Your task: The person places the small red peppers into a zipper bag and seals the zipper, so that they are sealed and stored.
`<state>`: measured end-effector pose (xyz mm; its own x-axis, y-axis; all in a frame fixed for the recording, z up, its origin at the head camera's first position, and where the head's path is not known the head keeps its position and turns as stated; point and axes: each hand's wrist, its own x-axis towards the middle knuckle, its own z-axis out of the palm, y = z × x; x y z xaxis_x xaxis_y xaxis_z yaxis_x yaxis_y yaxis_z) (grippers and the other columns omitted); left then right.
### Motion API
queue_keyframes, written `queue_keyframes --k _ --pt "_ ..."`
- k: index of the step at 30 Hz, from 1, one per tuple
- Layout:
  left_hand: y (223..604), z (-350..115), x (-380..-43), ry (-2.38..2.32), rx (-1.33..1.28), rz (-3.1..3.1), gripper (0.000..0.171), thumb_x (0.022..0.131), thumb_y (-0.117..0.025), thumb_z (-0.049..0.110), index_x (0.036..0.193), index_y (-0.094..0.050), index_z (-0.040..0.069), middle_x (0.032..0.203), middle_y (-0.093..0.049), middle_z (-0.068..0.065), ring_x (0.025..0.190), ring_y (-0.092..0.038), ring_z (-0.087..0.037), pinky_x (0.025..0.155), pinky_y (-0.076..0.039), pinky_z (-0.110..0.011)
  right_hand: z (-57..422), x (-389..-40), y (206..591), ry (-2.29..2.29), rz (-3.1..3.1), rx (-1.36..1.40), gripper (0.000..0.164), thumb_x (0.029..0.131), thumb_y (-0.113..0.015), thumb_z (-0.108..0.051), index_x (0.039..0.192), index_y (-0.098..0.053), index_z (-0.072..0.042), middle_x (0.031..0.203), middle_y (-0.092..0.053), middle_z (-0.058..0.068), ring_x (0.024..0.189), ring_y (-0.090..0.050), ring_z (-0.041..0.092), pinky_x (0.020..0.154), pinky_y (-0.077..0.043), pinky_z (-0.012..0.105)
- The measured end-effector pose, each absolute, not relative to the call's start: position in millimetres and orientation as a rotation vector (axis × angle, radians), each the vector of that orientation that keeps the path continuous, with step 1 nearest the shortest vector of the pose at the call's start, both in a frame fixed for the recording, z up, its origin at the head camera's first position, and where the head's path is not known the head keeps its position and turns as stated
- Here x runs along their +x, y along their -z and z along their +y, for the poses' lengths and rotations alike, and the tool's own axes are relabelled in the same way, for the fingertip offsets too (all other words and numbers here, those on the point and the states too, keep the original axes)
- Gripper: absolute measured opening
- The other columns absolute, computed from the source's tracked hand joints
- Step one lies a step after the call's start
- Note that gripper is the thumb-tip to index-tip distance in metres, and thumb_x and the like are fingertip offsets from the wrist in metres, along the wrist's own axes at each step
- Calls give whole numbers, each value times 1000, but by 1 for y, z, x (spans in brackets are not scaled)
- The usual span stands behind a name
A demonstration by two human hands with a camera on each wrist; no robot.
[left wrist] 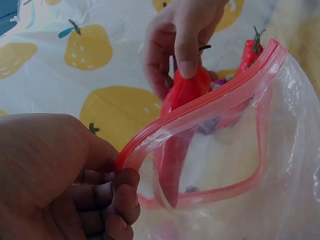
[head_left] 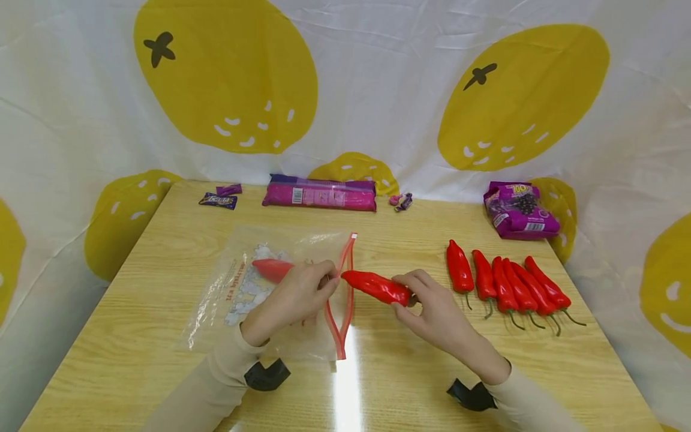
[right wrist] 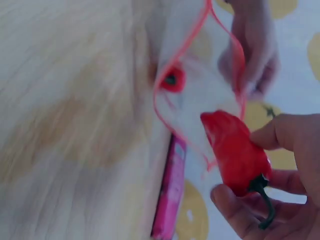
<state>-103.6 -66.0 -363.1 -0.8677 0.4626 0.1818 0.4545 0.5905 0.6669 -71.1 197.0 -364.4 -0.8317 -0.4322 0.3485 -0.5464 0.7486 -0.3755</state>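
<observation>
My left hand [head_left: 299, 292] pinches the red zip edge of a clear zip bag [head_left: 216, 300] and holds its mouth apart, as the left wrist view shows. Inside the bag lies one red pepper [head_left: 270, 269], partly behind that hand. My right hand [head_left: 432, 306] grips a second red pepper [right wrist: 232, 150] near its stem end. This pepper's tip points left, right at the bag's open mouth [left wrist: 215, 145]. To the right, several more red peppers [head_left: 522, 288] lie in a row on the wooden table, stems toward me.
Along the back edge lie a long purple packet [head_left: 321, 193], two small wrapped sweets [head_left: 218, 200] on the left and more wrapped candies [head_left: 401, 202] beside the packet. A purple bag with grapes printed on it [head_left: 520, 210] stands at the back right. A patterned cloth [head_left: 378, 78] hangs behind the table.
</observation>
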Motion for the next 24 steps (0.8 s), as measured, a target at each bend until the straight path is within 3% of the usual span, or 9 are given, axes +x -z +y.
queue_keyframes --k 6,13,19,24 --pt "363 -65 -102 -1196 777 2752 3 89 -57 15 86 -57 14 56 -47 6 32 -39 -5 31 -34 -21 156 -83 379 -459 -2588 918 33 76 -71 -19 104 -61 -7 97 -54 4 75 -52 11 64 -49 23" --pt "363 -62 -101 -1099 827 2833 4 89 -58 16 86 -58 15 61 -48 9 46 -42 -4 44 -37 -21 121 -95 398 -271 -2513 952 29 73 -67 -12 100 -61 -4 93 -54 8 73 -52 18 61 -48 26" --pt "364 -62 -102 -1107 958 2892 8 89 -58 14 82 -60 16 62 -50 11 53 -43 -5 52 -39 -20 104 -101 406 -246 -2504 938 19 77 -68 -16 93 -63 -9 82 -54 4 66 -52 17 54 -46 26" --pt "364 -63 -101 -1111 1004 2894 9 89 -58 14 80 -58 15 60 -48 9 50 -43 -3 49 -39 -19 96 -109 412 -121 -2548 946 13 75 -67 -14 87 -63 -12 75 -55 1 67 -54 16 57 -47 27"
